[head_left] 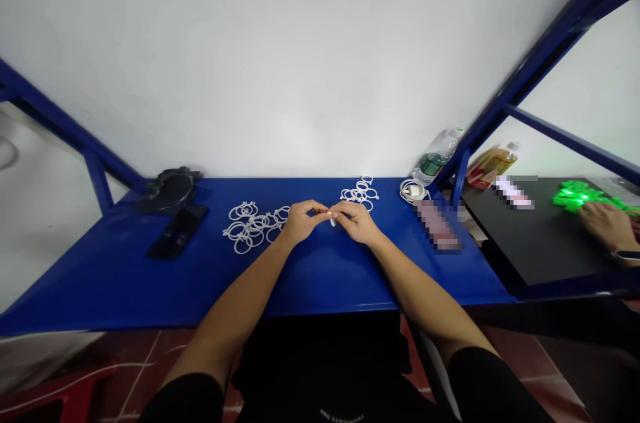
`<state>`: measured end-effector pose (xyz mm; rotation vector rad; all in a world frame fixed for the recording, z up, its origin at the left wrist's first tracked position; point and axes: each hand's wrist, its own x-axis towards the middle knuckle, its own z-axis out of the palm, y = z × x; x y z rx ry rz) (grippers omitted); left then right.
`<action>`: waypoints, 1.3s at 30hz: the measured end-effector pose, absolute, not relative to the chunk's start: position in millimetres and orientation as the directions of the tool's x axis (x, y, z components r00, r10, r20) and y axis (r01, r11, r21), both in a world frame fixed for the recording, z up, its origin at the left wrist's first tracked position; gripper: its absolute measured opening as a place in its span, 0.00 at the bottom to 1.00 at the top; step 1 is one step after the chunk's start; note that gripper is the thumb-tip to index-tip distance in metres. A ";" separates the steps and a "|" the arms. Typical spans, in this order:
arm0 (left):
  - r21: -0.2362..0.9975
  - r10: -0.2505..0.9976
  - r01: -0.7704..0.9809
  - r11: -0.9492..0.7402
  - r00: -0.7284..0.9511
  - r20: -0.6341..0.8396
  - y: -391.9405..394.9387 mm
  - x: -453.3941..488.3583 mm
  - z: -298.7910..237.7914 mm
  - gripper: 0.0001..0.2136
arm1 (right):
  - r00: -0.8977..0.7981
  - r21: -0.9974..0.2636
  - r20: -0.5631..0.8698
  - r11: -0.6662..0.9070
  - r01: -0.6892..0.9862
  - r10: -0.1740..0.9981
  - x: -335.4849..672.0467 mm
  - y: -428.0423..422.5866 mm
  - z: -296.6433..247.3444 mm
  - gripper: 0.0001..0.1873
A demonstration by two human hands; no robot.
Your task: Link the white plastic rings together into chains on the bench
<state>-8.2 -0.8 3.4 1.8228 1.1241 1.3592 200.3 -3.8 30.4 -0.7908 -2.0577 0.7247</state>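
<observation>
Black shirt (320, 363), bare arms (253, 296) over a blue table (333, 286).
Left hand (301, 221) and right hand (357, 221) pinch a small white piece (333, 223) between them; white rings (246, 231) lie beside the left hand, more rings (357, 195) just beyond the right.

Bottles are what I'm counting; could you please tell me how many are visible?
2: a green-labelled bottle at the blue table's back right, and a yellowish bottle near the black table's back left corner.
</observation>
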 end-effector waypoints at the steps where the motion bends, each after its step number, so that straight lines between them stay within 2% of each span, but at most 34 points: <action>1: 0.841 0.886 0.278 -0.463 0.119 0.448 -0.7 -7.8 2.9 0.18 | -0.487 -0.716 0.472 0.641 0.275 0.735 199.3 -3.9 30.1 0.20; 6: 0.806 0.878 0.356 -0.474 0.115 0.465 2.9 -9.3 1.4 0.17 | -0.454 -0.668 0.496 0.659 0.345 0.741 197.4 -4.0 27.7 0.18; 11: 0.541 0.831 0.669 -0.509 0.218 0.512 14.0 -35.7 7.0 0.11 | -0.318 -0.510 0.580 0.638 0.577 0.750 218.5 6.6 29.5 0.16; 14: 0.427 0.879 0.824 -0.372 0.165 0.447 22.6 -63.4 12.8 0.10 | -0.202 -0.501 0.584 0.545 0.673 0.787 237.7 19.5 30.0 0.14; 16: 0.372 0.920 0.898 -0.234 0.081 0.384 27.2 -81.3 15.6 0.11 | -0.108 -0.540 0.576 0.476 0.694 0.811 247.4 26.9 29.5 0.14; 19: 0.322 0.952 0.943 -0.082 -0.021 0.304 30.6 -99.7 16.3 0.15 | 0.002 -0.608 0.559 0.409 0.680 0.829 253.7 31.9 28.1 0.16; 21: 0.309 0.963 0.950 -0.041 -0.045 0.265 30.6 -104.5 14.6 0.16 | 0.017 -0.625 0.563 0.412 0.663 0.826 252.5 31.3 26.9 0.16; 24: 0.292 0.979 0.955 -0.056 -0.005 0.202 28.7 -102.7 10.9 0.15 | -0.075 -0.594 0.565 0.469 0.654 0.822 244.8 27.1 24.3 0.15; 28: 0.279 0.990 0.955 -0.100 0.068 0.123 26.5 -94.6 6.7 0.11 | -0.303 -0.536 0.500 0.565 0.627 0.811 226.7 17.3 20.6 0.13; 34: 0.294 0.984 0.944 -0.152 0.115 0.138 26.1 -90.9 5.3 0.13 | -0.657 -0.480 0.243 0.677 0.558 0.714 199.9 1.4 12.3 0.12; 36: 0.305 0.982 0.939 -0.157 0.116 0.148 25.8 -92.8 6.6 0.13 | -0.690 -0.422 0.180 0.688 0.590 0.701 198.6 1.7 10.1 0.12; 39: 0.312 0.985 0.938 -0.151 0.116 0.127 25.3 -95.6 8.5 0.12 | -0.583 -0.342 0.162 0.599 0.724 0.796 205.7 7.8 12.1 0.13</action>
